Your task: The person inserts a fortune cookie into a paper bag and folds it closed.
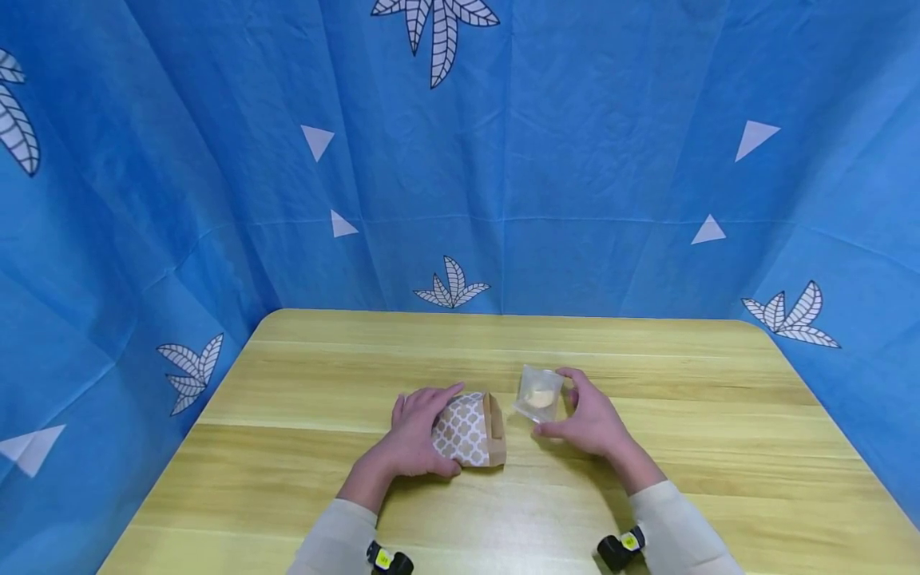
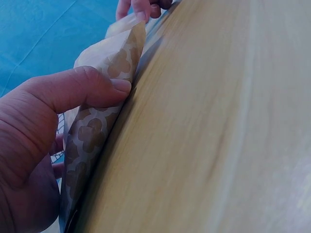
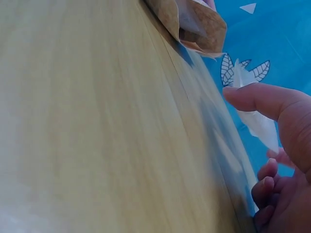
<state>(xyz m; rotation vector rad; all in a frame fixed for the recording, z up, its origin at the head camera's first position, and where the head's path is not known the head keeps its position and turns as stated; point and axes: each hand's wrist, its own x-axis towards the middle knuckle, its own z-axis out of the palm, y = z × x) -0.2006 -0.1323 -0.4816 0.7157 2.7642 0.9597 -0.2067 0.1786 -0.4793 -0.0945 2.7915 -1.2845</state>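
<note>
A small brown paper bag (image 1: 461,430) with a white lattice print lies on its side, its mouth facing right. My left hand (image 1: 417,435) grips it, with the thumb along the near edge and the fingers on the far side. In the right wrist view the bag's mouth (image 3: 203,33) gapes; its inside is mostly in shadow. To the right of it, my right hand (image 1: 591,419) holds a small translucent packet (image 1: 537,394) between thumb and forefinger. Something pale and roundish shows inside the packet; its kind is unclear. A narrow gap separates packet and bag.
Both hands work over a light wood-grain table (image 1: 719,447) with rounded far corners. A blue curtain (image 1: 604,160) with leaf and triangle prints hangs behind the table and along its sides.
</note>
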